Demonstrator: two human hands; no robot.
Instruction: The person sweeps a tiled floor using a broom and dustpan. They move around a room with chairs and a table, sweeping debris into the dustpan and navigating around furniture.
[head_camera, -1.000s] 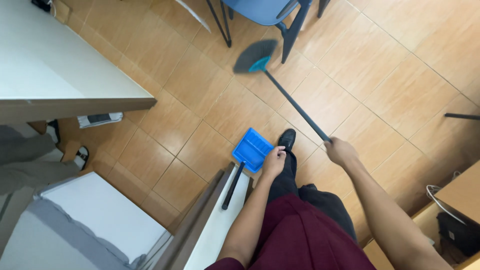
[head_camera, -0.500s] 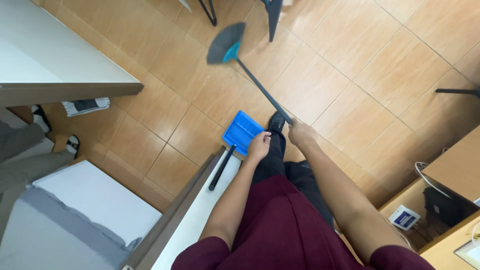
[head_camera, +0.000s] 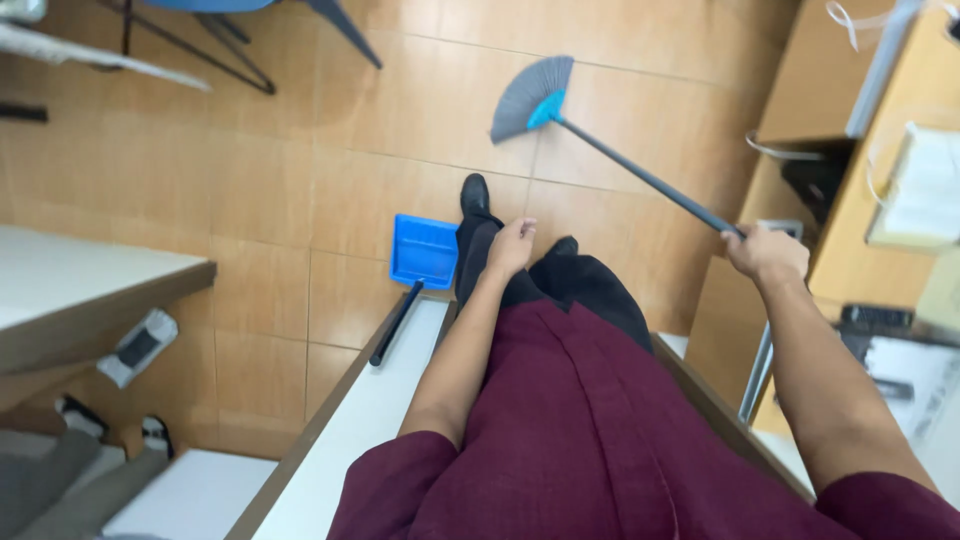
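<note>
Broom (head_camera: 610, 150) in my right hand (head_camera: 765, 255), head on floor (head_camera: 250, 180) ahead, handle slanting back right to grip. Dustpan (head_camera: 424, 250) on floor left of my shoe (head_camera: 474, 195), its handle running back along desk (head_camera: 360, 420) edge. My left hand (head_camera: 510, 245) against leg, just right of dustpan. Chair (head_camera: 240, 40) legs far ahead left. Table (head_camera: 70, 290) at left. Cabinet (head_camera: 850, 150) at right, beyond right hand.

1. Right hand (head_camera: 765, 252) swung out, away from the left hand (head_camera: 511, 245)
2. Broom (head_camera: 535, 97) head now beyond the grip, past the shoe (head_camera: 474, 195)
3. Blue dustpan (head_camera: 424, 251) no longer touching the left hand
</note>
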